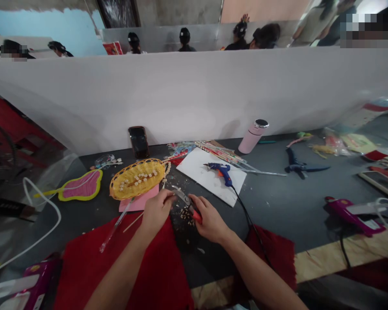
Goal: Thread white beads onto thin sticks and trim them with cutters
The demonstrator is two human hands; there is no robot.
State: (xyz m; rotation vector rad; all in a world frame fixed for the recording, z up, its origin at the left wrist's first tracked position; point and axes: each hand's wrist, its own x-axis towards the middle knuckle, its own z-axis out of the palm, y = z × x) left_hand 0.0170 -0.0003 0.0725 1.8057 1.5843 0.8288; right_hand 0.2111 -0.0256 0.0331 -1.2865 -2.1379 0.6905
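My right hand (210, 217) is wrapped round cutting pliers (183, 197) with red handles, their metal jaws pointing up and left. Close to the jaws is my left hand (158, 209), its fingers pinched together; what lies between them is too small to make out. A thin wooden stick (133, 222) shows beside the left wrist. Below the pliers, small pale bits (186, 215) lie scattered on the dark tabletop. Just beyond my left hand, a yellow woven basket (116, 177) holds several small whitish pieces, and its near side overlaps a pink sheet (145, 201).
A blue glue gun (224, 172) rests on a white board (197, 172), its black cord running toward me. Behind are a phone (139, 142), bundled thin strips (220, 155) and a pink bottle (252, 137). Red cloth (123, 267) covers the near left. A white partition (187, 94) stands behind.
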